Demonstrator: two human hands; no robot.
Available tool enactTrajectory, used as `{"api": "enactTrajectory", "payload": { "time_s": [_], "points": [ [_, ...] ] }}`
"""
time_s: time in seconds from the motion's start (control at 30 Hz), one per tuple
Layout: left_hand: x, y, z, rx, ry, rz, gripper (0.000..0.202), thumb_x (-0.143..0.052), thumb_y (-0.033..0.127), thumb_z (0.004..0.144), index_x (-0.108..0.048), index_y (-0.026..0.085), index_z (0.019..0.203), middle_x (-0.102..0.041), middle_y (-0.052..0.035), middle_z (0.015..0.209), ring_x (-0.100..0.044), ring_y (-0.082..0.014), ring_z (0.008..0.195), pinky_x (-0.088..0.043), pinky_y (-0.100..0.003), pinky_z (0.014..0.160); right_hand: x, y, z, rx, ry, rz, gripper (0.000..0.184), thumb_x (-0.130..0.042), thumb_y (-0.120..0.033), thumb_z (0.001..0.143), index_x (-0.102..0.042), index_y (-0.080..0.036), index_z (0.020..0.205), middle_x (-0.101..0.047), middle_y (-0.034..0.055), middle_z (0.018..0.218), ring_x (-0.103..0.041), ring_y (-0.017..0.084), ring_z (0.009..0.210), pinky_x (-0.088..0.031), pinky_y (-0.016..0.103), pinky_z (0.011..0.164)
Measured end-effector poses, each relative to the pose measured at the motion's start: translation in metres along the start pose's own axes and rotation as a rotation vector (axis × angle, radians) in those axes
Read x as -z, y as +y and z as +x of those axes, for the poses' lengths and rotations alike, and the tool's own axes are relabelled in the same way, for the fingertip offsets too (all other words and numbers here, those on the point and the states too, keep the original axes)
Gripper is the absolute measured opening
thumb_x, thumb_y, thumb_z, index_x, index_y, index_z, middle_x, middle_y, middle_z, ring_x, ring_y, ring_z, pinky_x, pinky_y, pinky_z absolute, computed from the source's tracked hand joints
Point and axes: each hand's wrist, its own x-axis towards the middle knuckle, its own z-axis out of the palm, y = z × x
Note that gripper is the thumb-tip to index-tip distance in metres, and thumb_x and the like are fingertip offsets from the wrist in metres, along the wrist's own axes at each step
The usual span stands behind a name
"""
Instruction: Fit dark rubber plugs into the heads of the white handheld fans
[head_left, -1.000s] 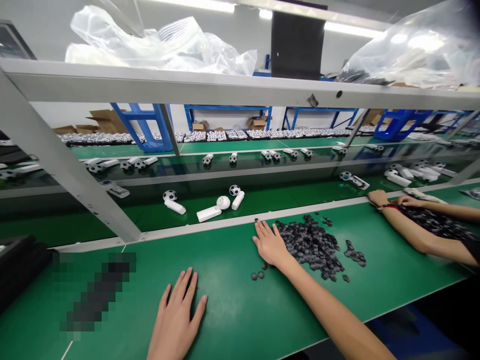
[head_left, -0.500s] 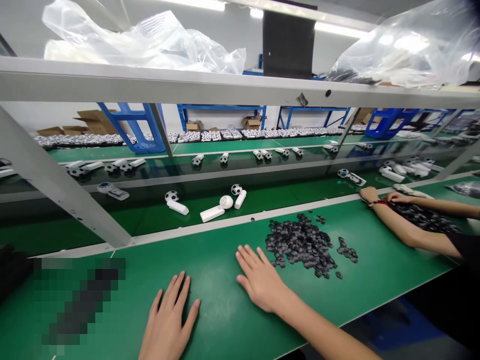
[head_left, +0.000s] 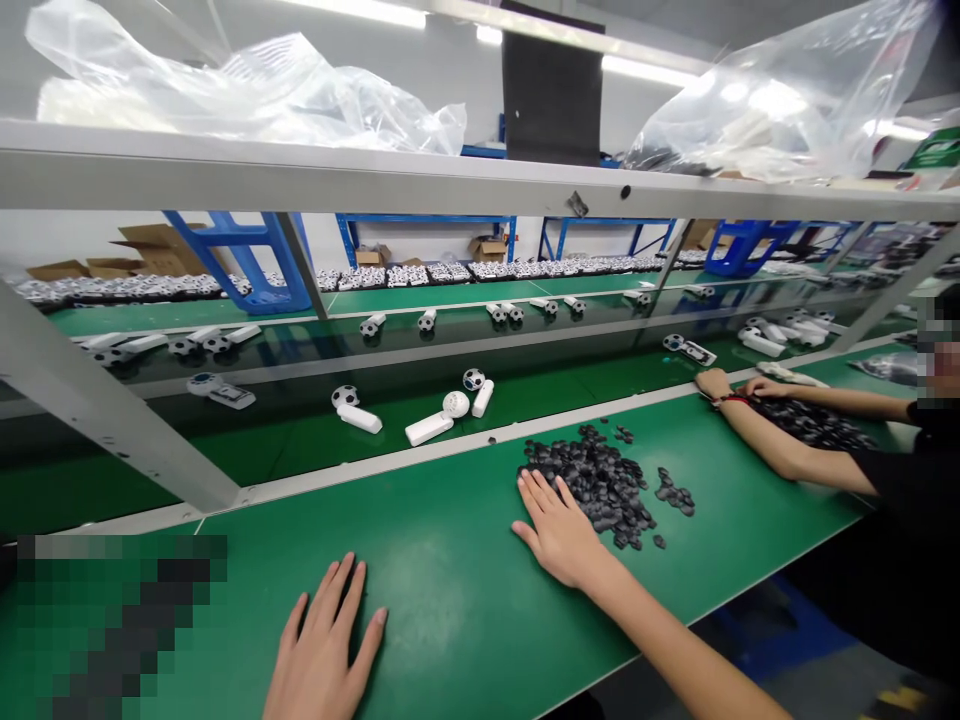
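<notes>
My L hand lies flat & open on the green bench mat, fingers spread, gripping nothing. My R hand is open too, released, fingertips touching the edge of the heap of small dark-grey discs at my 12–1 o'clock. A white plastic handheld fan lies beyond the bench rail at 12. A co-worker's hand rests at 2 o'clock, by a second dark heap.

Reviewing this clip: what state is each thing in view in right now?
Left hand: flat, open, empty.
Dark grey parts: loose heap.
Right hand: open, empty, at the heap's edge.
White fan: lying on its side, behind glass.
Plastic sheeting: crumpled on the shelf.
</notes>
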Motion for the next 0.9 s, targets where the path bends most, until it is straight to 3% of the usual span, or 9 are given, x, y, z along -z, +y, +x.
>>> {"api": "enactTrajectory", "payload": {
  "time_s": [0.17, 0.27, 0.33, 0.53, 0.63, 0.7, 0.8, 0.9],
  "points": [
    [0.002, 0.000, 0.000, 0.015, -0.025, -0.005, 0.070, -0.039, 0.058, 0.100, -0.042, 0.020, 0.160, -0.035, -0.0054, 0.167, -0.035, -0.0332, 0.154, -0.033, -0.058, 0.124, 0.009, -0.019, 0.063, -0.008, 0.032, 0.010, 0.070, -0.018, -0.052, 0.110, -0.021, -0.011, 0.167, -0.014, 0.0090, 0.173, -0.010, 0.026, 0.161, -0.006, 0.049, 0.130],
    [0.004, 0.000, 0.000, 0.016, -0.043, -0.005, 0.069, -0.039, 0.058, 0.102, -0.040, 0.023, 0.160, -0.034, -0.0040, 0.168, -0.036, -0.0329, 0.154, -0.034, -0.057, 0.123, 0.006, -0.029, 0.105, -0.021, 0.030, 0.017, 0.068, -0.021, -0.048, 0.110, -0.026, -0.008, 0.165, -0.020, 0.0128, 0.172, -0.018, 0.026, 0.160, -0.011, 0.048, 0.129],
    [0.005, 0.001, -0.001, 0.013, -0.049, -0.002, 0.067, -0.038, 0.057, 0.103, -0.037, 0.025, 0.161, -0.032, -0.0029, 0.168, -0.035, -0.0327, 0.154, -0.035, -0.057, 0.123, 0.003, -0.030, 0.120, -0.036, 0.023, 0.016, 0.067, -0.023, -0.046, 0.109, -0.034, -0.006, 0.162, -0.030, 0.0159, 0.169, -0.026, 0.027, 0.157, -0.012, 0.049, 0.128],
    [0.010, 0.005, -0.002, -0.099, -0.078, -0.029, 0.069, -0.040, 0.057, 0.105, -0.014, 0.036, 0.165, -0.025, 0.0025, 0.169, -0.034, -0.0329, 0.154, -0.036, -0.058, 0.122, 0.005, -0.006, 0.102, -0.141, 0.054, -0.015, 0.061, -0.029, -0.031, 0.105, -0.053, 0.007, 0.147, -0.049, 0.0309, 0.153, -0.042, 0.039, 0.147, -0.007, 0.059, 0.125],
    [0.015, 0.008, 0.003, -0.127, -0.104, -0.055, 0.070, -0.038, 0.056, 0.105, -0.007, 0.037, 0.165, -0.021, 0.0025, 0.170, -0.032, -0.0334, 0.155, -0.035, -0.058, 0.123, 0.015, -0.008, 0.093, -0.107, 0.100, 0.007, 0.058, -0.030, -0.026, 0.104, -0.057, 0.009, 0.141, -0.053, 0.0347, 0.148, -0.044, 0.043, 0.145, -0.006, 0.064, 0.123],
    [0.017, 0.016, 0.011, -0.154, -0.125, -0.094, 0.070, -0.037, 0.054, 0.106, -0.004, 0.036, 0.165, -0.018, 0.0021, 0.171, -0.029, -0.0325, 0.156, -0.032, -0.057, 0.125, 0.021, -0.024, 0.091, -0.006, 0.128, 0.052, 0.054, -0.033, -0.027, 0.105, -0.059, -0.001, 0.144, -0.052, 0.0267, 0.153, -0.042, 0.039, 0.147, -0.009, 0.059, 0.125],
    [0.017, 0.044, 0.033, -0.227, -0.144, -0.193, 0.073, -0.038, 0.052, 0.107, 0.000, 0.032, 0.166, -0.014, 0.0004, 0.172, -0.024, -0.0303, 0.158, -0.028, -0.053, 0.128, 0.022, -0.055, 0.088, 0.173, 0.141, 0.146, 0.044, -0.036, -0.032, 0.107, -0.067, -0.024, 0.137, -0.063, 0.0073, 0.147, -0.055, 0.025, 0.136, -0.029, 0.042, 0.122],
    [0.010, 0.085, 0.062, -0.289, -0.169, -0.299, 0.075, -0.039, 0.052, 0.106, -0.003, 0.027, 0.167, -0.014, -0.0032, 0.173, -0.021, -0.0309, 0.159, -0.024, -0.053, 0.130, 0.016, -0.072, 0.082, 0.234, 0.136, 0.216, 0.039, -0.038, -0.027, 0.107, -0.073, -0.025, 0.123, -0.073, 0.0042, 0.129, -0.066, 0.021, 0.117, -0.047, 0.033, 0.104]
  ]
}}
